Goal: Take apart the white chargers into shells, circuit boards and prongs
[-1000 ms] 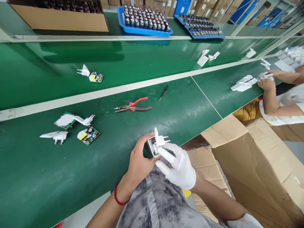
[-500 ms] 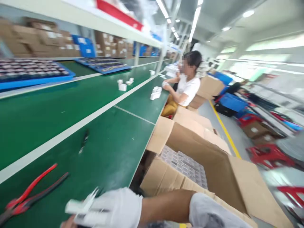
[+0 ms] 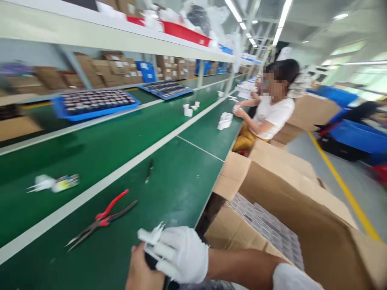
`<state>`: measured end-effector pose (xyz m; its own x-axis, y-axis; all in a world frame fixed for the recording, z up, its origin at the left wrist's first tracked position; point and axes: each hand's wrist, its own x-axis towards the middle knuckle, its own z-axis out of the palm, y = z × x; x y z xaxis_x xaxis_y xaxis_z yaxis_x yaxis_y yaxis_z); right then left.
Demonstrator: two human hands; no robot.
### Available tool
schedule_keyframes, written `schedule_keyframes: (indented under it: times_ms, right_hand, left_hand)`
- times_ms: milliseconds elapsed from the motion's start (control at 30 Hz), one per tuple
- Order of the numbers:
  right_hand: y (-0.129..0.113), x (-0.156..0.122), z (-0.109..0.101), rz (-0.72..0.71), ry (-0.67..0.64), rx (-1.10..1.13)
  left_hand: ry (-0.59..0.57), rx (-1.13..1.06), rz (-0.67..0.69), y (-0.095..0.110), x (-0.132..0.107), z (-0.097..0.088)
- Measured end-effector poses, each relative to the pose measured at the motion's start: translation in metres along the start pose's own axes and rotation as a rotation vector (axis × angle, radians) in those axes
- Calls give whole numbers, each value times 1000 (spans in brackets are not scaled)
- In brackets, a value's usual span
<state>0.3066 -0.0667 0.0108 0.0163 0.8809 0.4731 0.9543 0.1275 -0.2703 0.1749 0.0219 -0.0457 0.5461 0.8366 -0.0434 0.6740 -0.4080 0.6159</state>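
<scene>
The right hand (image 3: 184,254), in a white glove, is closed around a white plug (image 3: 150,237) at the bottom of the view, just above the near edge of the green bench (image 3: 169,193). Its fingers wrap the body, so only the blurred prongs and one end of the plug stick out on the left. The left hand (image 3: 139,274) is bare and cut off by the lower edge. It presses against the plug from below, but its fingers are hidden, so I cannot tell whether it grips. Something dark shows between the two hands, too covered to make out.

Red-handled pliers (image 3: 101,220) lie on the bench near the hands, jaws pointing left. Farther off lies a thin dark tool (image 3: 149,171), too smeared to identify. On the green belt (image 3: 99,149) behind the pale rail lies a blurred white piece with a board (image 3: 53,183).

A blue tray (image 3: 92,105) of small dark parts sits on the ledge beyond. An open box (image 3: 290,201) stands right of the bench, and its flaps hide most of the grey pieces (image 3: 266,229) inside. A co-worker (image 3: 273,114) sits farther along, with both hands at white parts (image 3: 225,121) on the bench.
</scene>
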Motion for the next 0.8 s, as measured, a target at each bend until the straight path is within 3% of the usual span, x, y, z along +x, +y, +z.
schedule_keyframes:
  times_ms: [167, 267, 433, 533, 633, 800]
  right_hand:
    - [-5, -5, 2, 43, 139, 88]
    - [-6, -16, 11, 131, 159, 191]
    - [13, -30, 30, 552, 216, 757]
    - [28, -16, 35, 712, 68, 1021]
    - [29, 1, 25, 684, -73, 1111]
    - [7, 15, 5, 571, -3, 1084]
  left_hand:
    - [-65, -44, 134, 8, -21, 3]
    - [-96, -64, 78, 7, -31, -4]
    - [-163, -102, 63, 24, -33, -19]
    - [-86, -48, 87, 35, -24, -21]
    - [63, 44, 156, 37, -21, -17]
    - [120, 204, 230, 23, -30, -8]
